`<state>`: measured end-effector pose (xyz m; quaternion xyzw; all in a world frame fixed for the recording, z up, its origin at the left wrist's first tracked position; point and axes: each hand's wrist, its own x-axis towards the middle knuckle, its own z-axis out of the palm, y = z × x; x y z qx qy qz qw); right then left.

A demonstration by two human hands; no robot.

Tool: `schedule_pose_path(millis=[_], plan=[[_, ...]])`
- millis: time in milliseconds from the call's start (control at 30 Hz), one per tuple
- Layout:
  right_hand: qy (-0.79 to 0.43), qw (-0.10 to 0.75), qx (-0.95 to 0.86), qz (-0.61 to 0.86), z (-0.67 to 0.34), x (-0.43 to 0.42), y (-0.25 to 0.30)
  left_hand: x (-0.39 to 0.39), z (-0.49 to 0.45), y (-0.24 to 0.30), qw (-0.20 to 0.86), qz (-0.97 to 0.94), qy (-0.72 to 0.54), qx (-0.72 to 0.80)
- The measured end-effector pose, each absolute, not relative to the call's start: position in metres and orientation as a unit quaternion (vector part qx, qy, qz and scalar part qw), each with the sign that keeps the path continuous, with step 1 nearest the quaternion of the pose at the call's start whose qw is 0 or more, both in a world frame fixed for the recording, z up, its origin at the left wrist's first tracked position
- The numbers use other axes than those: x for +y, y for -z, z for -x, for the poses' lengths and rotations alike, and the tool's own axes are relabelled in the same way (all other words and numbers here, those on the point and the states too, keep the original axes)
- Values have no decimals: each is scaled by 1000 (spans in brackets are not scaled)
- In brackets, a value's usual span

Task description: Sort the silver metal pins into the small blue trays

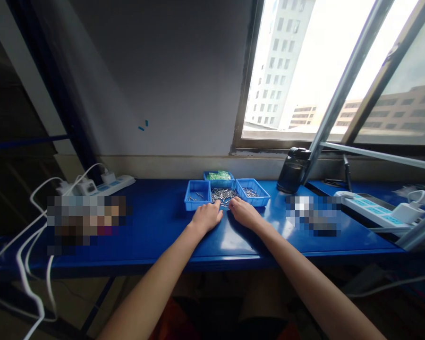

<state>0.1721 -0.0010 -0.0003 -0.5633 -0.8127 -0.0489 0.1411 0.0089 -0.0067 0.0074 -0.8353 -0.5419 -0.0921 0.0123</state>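
A pile of small silvery metal pieces, like screws or pins (224, 194), lies between two blue bins. My left hand (207, 216) is at the near left edge of this pile, its fingers curled closed. Just right of it, my right hand (243, 212) has its fingers pinched together at the pile's near right edge. What either hand holds is too small to make out. The left blue bin (197, 206) contains a few of the metal pieces. More pieces lie in the right blue bin (258, 201).
Behind the pile, a blue bin (206, 181) contains green packets (218, 175). A dark jug (292, 171) stands by the window. Power strips with white cables (115, 185) lie left, and another strip (370, 208) lies right. Blurred patches cover items on both sides of the blue table (156, 226).
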Motion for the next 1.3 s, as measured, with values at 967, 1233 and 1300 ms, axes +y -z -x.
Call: schedule_pose_path(millis=[967,1233,1300], plan=[[9,242,-870,430,-178,15,9,-6,-7,-12,49,887,180,-423],[-29,274,-858,433,-176,6,0,-12,-9,-18,36,870,151,-469],[-30,279,-857,431,-176,6,0,-11,-9,-17,41,864,134,-484]])
